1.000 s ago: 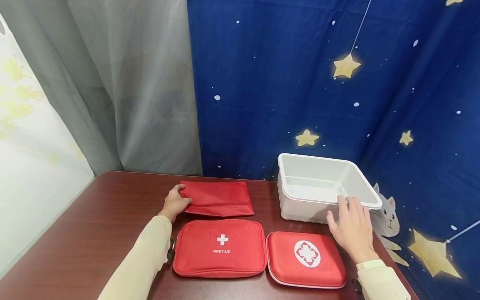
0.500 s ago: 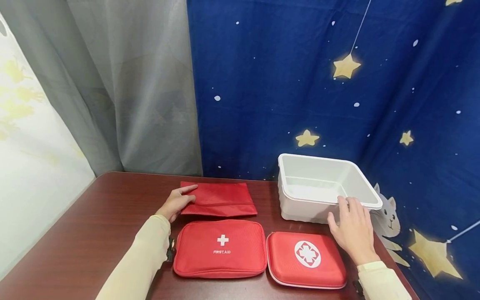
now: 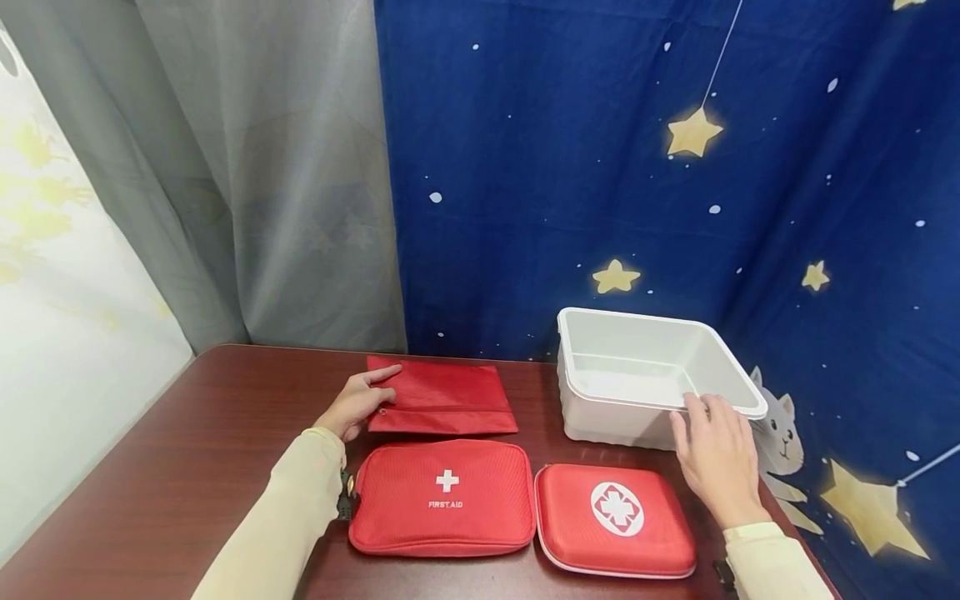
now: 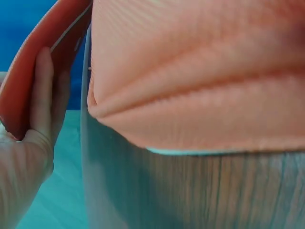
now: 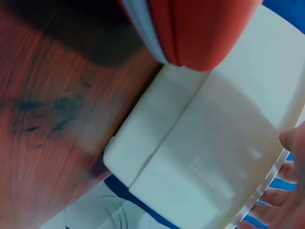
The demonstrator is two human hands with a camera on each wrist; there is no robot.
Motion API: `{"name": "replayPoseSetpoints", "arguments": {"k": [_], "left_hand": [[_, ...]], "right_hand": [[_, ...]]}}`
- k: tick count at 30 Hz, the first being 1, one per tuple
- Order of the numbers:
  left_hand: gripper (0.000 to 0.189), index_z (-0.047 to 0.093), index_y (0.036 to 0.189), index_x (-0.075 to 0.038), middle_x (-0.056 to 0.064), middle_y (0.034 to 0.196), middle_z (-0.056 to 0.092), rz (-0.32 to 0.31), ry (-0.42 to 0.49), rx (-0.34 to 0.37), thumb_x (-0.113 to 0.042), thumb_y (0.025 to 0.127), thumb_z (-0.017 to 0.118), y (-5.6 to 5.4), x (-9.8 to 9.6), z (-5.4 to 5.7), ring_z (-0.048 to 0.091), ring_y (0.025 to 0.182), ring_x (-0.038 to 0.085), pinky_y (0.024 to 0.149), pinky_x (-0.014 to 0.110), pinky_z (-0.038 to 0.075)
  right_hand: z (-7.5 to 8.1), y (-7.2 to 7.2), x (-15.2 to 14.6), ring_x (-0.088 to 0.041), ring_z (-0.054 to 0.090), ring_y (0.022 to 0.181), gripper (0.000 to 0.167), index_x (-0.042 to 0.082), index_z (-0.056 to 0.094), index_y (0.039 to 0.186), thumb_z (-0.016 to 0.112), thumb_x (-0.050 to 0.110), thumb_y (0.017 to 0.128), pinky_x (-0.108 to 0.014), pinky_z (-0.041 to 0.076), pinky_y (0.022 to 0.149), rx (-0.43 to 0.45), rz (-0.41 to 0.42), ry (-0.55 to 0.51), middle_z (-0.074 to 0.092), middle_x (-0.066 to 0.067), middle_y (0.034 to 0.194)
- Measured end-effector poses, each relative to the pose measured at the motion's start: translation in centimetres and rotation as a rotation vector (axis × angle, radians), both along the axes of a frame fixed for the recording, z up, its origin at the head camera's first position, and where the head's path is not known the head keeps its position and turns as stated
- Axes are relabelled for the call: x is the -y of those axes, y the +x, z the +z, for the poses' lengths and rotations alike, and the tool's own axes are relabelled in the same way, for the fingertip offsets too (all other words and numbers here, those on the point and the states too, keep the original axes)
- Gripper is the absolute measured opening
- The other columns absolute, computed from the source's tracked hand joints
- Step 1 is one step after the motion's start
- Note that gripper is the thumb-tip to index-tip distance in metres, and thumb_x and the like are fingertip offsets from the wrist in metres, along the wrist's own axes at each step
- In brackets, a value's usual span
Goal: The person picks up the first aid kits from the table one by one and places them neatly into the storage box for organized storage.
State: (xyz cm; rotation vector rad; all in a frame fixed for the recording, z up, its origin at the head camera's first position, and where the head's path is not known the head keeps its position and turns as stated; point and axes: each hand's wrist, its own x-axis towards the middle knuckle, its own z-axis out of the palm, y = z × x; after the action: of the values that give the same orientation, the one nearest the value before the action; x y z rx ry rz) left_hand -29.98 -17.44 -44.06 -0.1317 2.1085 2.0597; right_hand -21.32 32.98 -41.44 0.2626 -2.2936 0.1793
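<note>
My left hand [image 3: 358, 402] grips the left edge of a flat red zip pouch [image 3: 450, 387] at the back of the table. In the left wrist view, fingers [image 4: 43, 90] lie along the pouch's underside, and the pouch stands tilted there; the thumb is mostly hidden. My right hand [image 3: 720, 458] holds the front rim of a white plastic bin [image 3: 615, 421], its thumb outside the wall and the other fingers over the rim. Inside, the bin shows only its bare floor.
A red first aid bag [image 3: 480, 529] lies just in front of the pouch. To its right is a hard red case [image 3: 573, 508] with a white cross emblem, close before the bin. Curtains [image 3: 487, 167] hang behind the brown table [image 3: 187, 467].
The left hand has shifted its fingers further over the pouch, whose right end has moved slightly right. The right hand has slid a little to the right along the bin's rim.
</note>
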Motion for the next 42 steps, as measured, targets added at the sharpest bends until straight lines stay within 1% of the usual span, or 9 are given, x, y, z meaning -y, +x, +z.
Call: {"name": "replayPoseSetpoints", "arguments": {"k": [3, 5, 7, 9, 17, 21, 25, 32, 42], "left_hand": [[0.066, 0.043, 0.15, -0.008, 0.022, 0.126, 0.049, -0.016, 0.01, -0.004, 0.006, 0.087, 0.053, 0.1, -0.3, 0.3, 0.057, 0.07, 0.011, 0.061, 0.021, 0.053], [0.066, 0.043, 0.151, -0.008, 0.024, 0.136, 0.044, -0.021, 0.015, -0.006, 0.006, 0.087, 0.053, 0.1, -0.5, 0.4, 0.06, 0.086, 0.016, 0.069, 0.023, 0.055], [0.066, 0.042, 0.151, -0.009, 0.024, 0.144, 0.039, -0.027, 0.015, -0.013, 0.005, 0.087, 0.052, 0.1, -0.6, 0.5, 0.058, 0.098, 0.02, 0.076, 0.026, 0.056], [0.066, 0.042, 0.152, -0.01, 0.024, 0.146, 0.038, -0.031, 0.014, -0.019, 0.005, 0.088, 0.052, 0.0, -0.6, 0.5, 0.057, 0.103, 0.022, 0.078, 0.026, 0.056], [0.068, 0.042, 0.152, -0.012, 0.024, 0.145, 0.039, -0.04, 0.053, -0.032, 0.006, 0.088, 0.052, 0.0, -0.8, 0.6, 0.057, 0.105, 0.021, 0.078, 0.026, 0.057], [0.069, 0.042, 0.152, -0.013, 0.023, 0.145, 0.038, -0.039, 0.066, -0.046, 0.006, 0.087, 0.051, 0.0, -0.9, 0.7, 0.056, 0.106, 0.023, 0.078, 0.025, 0.057], [0.07, 0.043, 0.152, -0.014, 0.023, 0.144, 0.04, -0.03, 0.072, -0.067, 0.007, 0.085, 0.051, 0.0, -1.0, 1.0, 0.058, 0.102, 0.019, 0.077, 0.024, 0.056], [0.073, 0.044, 0.151, -0.019, 0.016, 0.147, 0.039, -0.002, 0.139, -0.058, 0.008, 0.084, 0.052, -0.1, -0.6, 1.4, 0.057, 0.101, 0.012, 0.077, 0.021, 0.055], [0.073, 0.042, 0.153, -0.021, 0.014, 0.148, 0.034, 0.004, 0.251, -0.065, 0.009, 0.087, 0.052, 0.0, -0.4, 2.6, 0.056, 0.1, 0.014, 0.076, 0.022, 0.055]], "right_hand": [[-0.1, 0.1, -0.4, -0.046, 0.054, 0.103, 0.037, -0.006, 0.061, 0.119, 0.068, 0.013, 0.089, -0.058, 0.039, 0.094, -0.008, 0.006, -0.024, 0.057, -0.028, 0.108], [-0.2, 0.1, -0.7, -0.046, 0.054, 0.105, 0.037, -0.007, 0.06, 0.119, 0.07, 0.012, 0.089, -0.057, 0.039, 0.096, -0.007, 0.007, -0.051, 0.057, -0.028, 0.11], [-0.3, 0.1, -0.8, -0.046, 0.054, 0.106, 0.038, -0.008, 0.06, 0.119, 0.071, 0.012, 0.089, -0.057, 0.039, 0.097, -0.005, 0.008, -0.075, 0.057, -0.028, 0.112], [-0.4, 0.1, -0.8, -0.046, 0.054, 0.107, 0.038, -0.008, 0.06, 0.119, 0.072, 0.011, 0.089, -0.058, 0.04, 0.097, -0.007, 0.008, -0.1, 0.057, -0.028, 0.113], [-0.5, 0.3, -0.8, -0.046, 0.055, 0.108, 0.038, -0.007, 0.06, 0.118, 0.074, 0.012, 0.088, -0.062, 0.043, 0.093, -0.009, -0.006, -0.151, 0.058, -0.027, 0.114], [-0.4, 0.4, -0.6, -0.044, 0.054, 0.11, 0.038, -0.005, 0.061, 0.12, 0.073, 0.013, 0.089, -0.067, 0.046, 0.083, 0.011, -0.025, -0.174, 0.057, -0.025, 0.117], [-0.5, 0.5, -0.6, -0.043, 0.053, 0.113, 0.038, -0.004, 0.06, 0.121, 0.072, 0.014, 0.09, -0.068, 0.047, 0.077, 0.023, -0.031, -0.184, 0.056, -0.024, 0.118], [-0.6, 0.4, -0.6, -0.043, 0.053, 0.112, 0.038, -0.005, 0.061, 0.12, 0.073, 0.013, 0.089, -0.067, 0.047, 0.082, 0.003, -0.025, -0.177, 0.057, -0.025, 0.117], [-0.6, 0.4, -0.6, -0.042, 0.052, 0.113, 0.037, -0.005, 0.06, 0.12, 0.072, 0.014, 0.09, -0.067, 0.047, 0.082, 0.029, -0.032, -0.185, 0.056, -0.025, 0.118]]}}
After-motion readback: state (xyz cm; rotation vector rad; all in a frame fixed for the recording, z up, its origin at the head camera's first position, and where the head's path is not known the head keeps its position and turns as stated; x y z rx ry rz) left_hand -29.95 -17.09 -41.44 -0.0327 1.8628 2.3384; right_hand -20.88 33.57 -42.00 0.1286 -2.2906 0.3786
